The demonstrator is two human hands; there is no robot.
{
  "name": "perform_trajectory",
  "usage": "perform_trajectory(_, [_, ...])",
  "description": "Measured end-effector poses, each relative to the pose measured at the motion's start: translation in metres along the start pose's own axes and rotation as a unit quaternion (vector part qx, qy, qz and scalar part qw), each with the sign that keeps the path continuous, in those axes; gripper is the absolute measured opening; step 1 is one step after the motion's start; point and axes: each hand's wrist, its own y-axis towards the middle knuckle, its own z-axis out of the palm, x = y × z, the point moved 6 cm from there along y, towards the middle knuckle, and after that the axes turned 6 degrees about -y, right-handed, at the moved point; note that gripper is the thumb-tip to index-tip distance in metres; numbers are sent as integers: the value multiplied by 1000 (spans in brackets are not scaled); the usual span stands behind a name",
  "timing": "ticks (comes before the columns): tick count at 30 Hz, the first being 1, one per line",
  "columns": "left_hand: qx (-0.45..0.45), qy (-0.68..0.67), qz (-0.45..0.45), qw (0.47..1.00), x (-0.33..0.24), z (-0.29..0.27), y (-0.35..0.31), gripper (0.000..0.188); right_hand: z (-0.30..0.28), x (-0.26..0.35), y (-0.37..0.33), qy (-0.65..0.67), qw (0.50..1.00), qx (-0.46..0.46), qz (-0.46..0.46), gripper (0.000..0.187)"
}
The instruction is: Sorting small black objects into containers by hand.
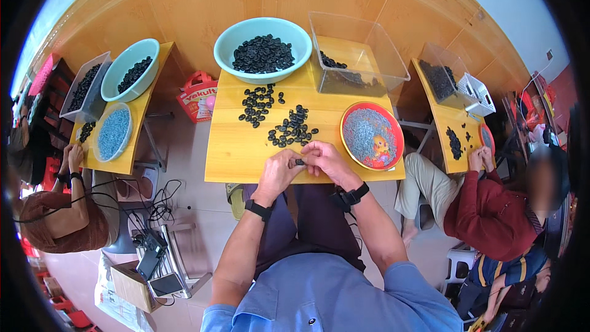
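Over the near edge of the yellow table, my left hand [279, 174] pinches a small black oval piece [300, 162] between thumb and fingers. Close against it is my right hand [329, 161], its fingers bent together at the piece; what they hold, if anything, is too small to make out. Just beyond my hands lies a loose heap of black oval pieces [291, 128], with a second heap [257, 106] farther back on the left. To the right, a red-rimmed round tray [396, 155] holds many small silvery, screw-like parts [367, 128].
At the table's [230, 160] back stand a pale green basin [221, 55] of black pieces and a clear plastic box [393, 74] with more. Side tables hold similar basins and boxes, with a person [61, 218] at the left and another [491, 218] at the right. Cables [153, 209] hang lower left.
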Motion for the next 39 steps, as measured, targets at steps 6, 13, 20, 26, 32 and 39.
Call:
perform_trajectory(6, [3, 21, -19, 1000, 2, -2, -2, 24, 4, 5, 0, -21, 999, -16, -18, 19])
perform_trajectory(13, [32, -50, -9, 998, -1, 1, -11, 38, -4, -7, -9, -64, 998, -17, 24, 16])
perform_trajectory(20, [-209, -356, -63, 909, 44, -26, -4, 24, -19, 133, 12, 132, 946, -192, -227, 11])
perform_trajectory(26, [-229, -438, -78, 866, 50, -22, 2, 18, -36, 97, 27, -306, 913, -217, -160, 20])
perform_trajectory(32, [-214, -391, -81, 892, 42, -23, -1, 38, -23, 47, 10, -472, 831, -246, -164, 26])
perform_trajectory(39, [-217, -368, -92, 900, 45, -21, -2, 23, 0, 58, 35, -506, 804, -249, -189, 26])
